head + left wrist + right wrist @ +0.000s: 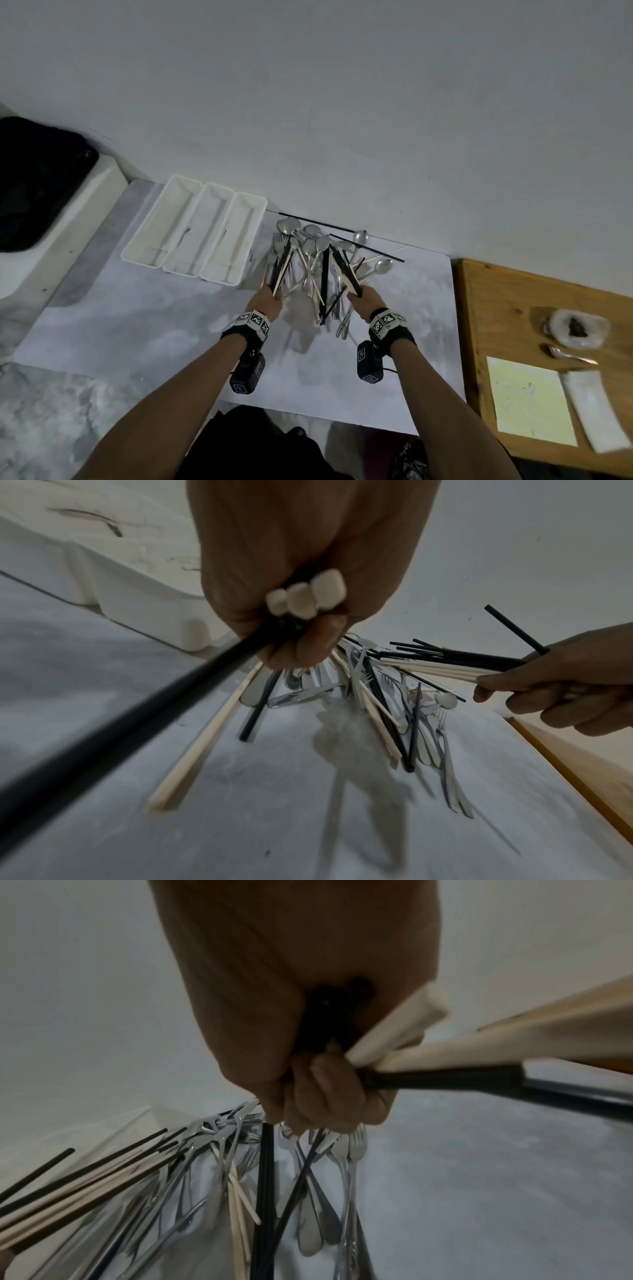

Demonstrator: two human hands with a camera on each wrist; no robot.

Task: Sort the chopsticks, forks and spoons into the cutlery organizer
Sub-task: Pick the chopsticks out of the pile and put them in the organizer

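A mixed pile of metal spoons, forks and chopsticks [318, 260] lies on the grey mat against the wall. My left hand [269, 298] grips a bundle of black and cream chopsticks [282, 265] over the pile's left side; the left wrist view shows the fingers [308, 642] curled round them. My right hand [363, 299] grips a second chopstick bundle [346, 270] over the pile's right side, fist closed [322, 1085]. The white three-compartment organizer [164, 226] stands to the left with its compartments bare.
Two black chopsticks [366, 246] lie along the wall behind the pile. A wooden table [496, 308] to the right holds a spoon, paper sheets and a plastic wrap. A white block with a black bag [34, 181] sits at far left.
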